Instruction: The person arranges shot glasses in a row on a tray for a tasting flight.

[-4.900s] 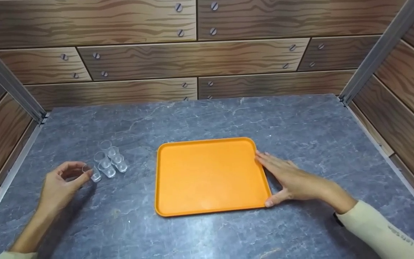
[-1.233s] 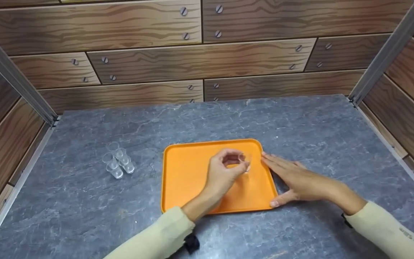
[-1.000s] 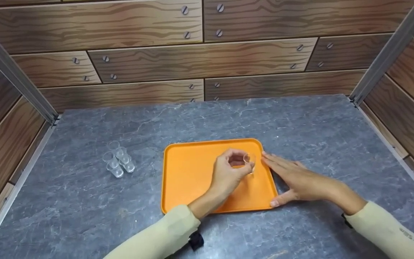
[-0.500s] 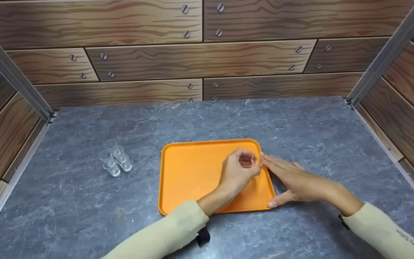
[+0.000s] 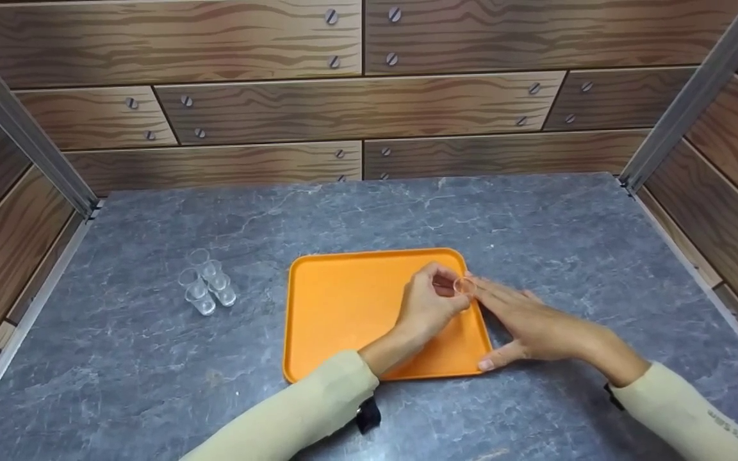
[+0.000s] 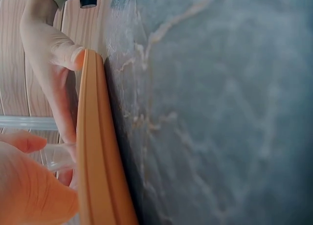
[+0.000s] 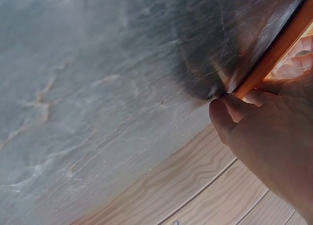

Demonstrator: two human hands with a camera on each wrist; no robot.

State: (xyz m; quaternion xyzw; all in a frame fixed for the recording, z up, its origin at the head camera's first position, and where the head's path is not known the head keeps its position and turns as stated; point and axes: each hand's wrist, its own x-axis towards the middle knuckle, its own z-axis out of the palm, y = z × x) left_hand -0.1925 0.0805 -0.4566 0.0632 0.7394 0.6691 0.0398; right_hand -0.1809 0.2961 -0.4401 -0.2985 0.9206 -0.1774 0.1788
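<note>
Pinching the small clear plastic cup (image 5: pixel 463 285) in my left hand (image 5: pixel 430 308) at the flat orange plastic tray's (image 5: pixel 343 307) right edge, I'd lower it upright while my flat right hand (image 5: pixel 529 323) steadies that rim.

Open grey tabletop (image 5: pixel 356 211) runs from 10 to 2 o'clock behind the orange tray (image 5: pixel 343 320). At 9 o'clock the cluster of small clear glasses (image 5: pixel 207 288) blocks the way. The right hand (image 5: pixel 526 320) bars the tray's 3 o'clock edge.
</note>
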